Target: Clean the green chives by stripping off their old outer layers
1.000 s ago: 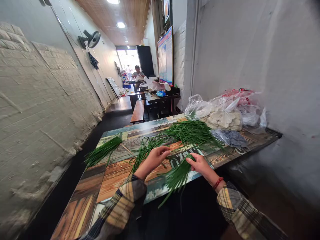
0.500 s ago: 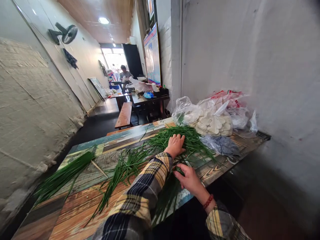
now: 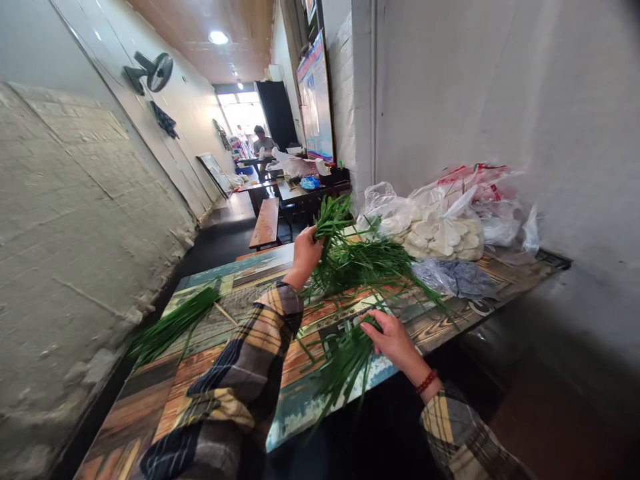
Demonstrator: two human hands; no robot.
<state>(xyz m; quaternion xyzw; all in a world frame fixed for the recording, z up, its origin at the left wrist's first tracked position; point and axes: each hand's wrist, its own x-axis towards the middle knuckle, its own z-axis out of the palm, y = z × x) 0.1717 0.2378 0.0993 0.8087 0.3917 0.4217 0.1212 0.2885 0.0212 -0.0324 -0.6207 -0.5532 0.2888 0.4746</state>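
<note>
My left hand is closed around a tuft of green chives, raised at the left side of a loose heap of chives on the table. Near the table's front edge, my right hand grips a smaller bunch of chives, whose long leaves hang down to the left. A neater bundle of chives lies apart on the left part of the table, with a thin pale stick beside it.
Behind the heap are clear plastic bags holding pale, flat pieces and a crumpled greyish bag. A wall borders the table on the right. Farther back stand a wooden bench, more tables and a seated person.
My left hand has risen from the heap and moved left, lifting a tuft of chives. Loose strands left of the heap are gone from there. The view has shifted slightly.
</note>
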